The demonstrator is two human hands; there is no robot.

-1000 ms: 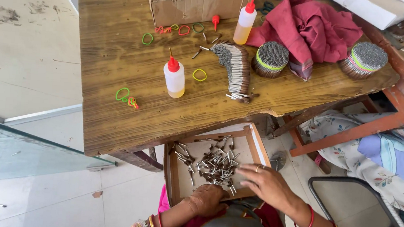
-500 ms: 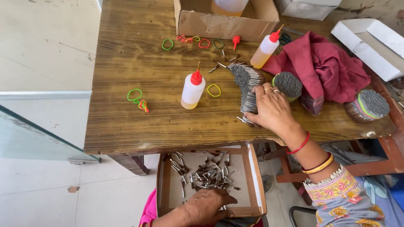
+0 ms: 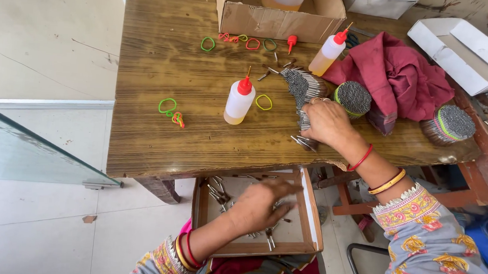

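Far left on the wooden table (image 3: 164, 51), loose rubber bands (image 3: 168, 106); then a red-capped squeeze bottle (image 3: 238, 101) stands upright. Near, the left hand (image 3: 259, 204) spreads open over small metal pieces (image 3: 217, 193) in a lap tray (image 3: 313, 216), blurred, so whether it grips any is unclear. Right hand (image 3: 328, 123) closes on a fanned row of grey sticks (image 3: 304, 90), steadying it at the table edge. Banded bundles (image 3: 353, 98) sit beside a maroon cloth (image 3: 400, 73).

Even, bright daylight; shadows soft and short, the deepest under the table (image 3: 157, 148) edge. Mild sheen on the floor (image 3: 40, 25) tiles, no harsh glare. The left hand (image 3: 262, 204) is motion-blurred; straight lines bow slightly near the frame edges
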